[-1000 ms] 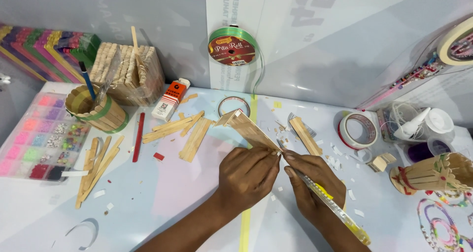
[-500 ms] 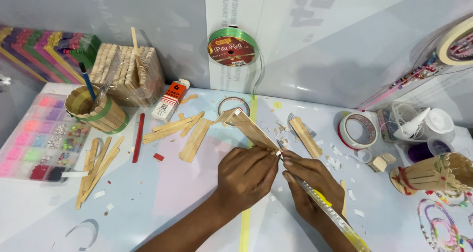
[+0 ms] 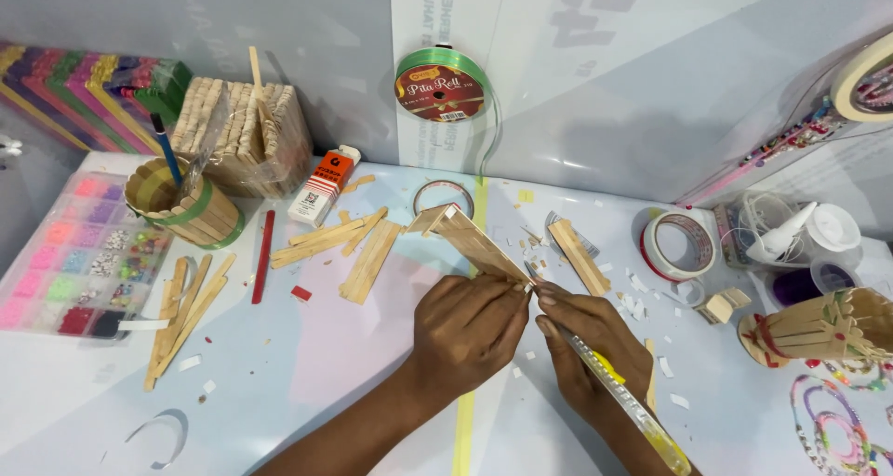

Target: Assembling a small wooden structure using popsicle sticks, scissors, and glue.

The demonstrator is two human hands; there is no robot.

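So closest in, the right hand [image 3: 588,350] has its grip closed round a yellow craft knife [image 3: 628,406], blade tip up at the wooden stick panel [image 3: 476,242]. Left hand [image 3: 468,325] pinches that panel's near end, holding it tilted just above the surface [image 3: 307,383]. Further out lie loose sticks [image 3: 358,251], a tape roll [image 3: 677,244], then a green ribbon spool [image 3: 441,85] on the wall.
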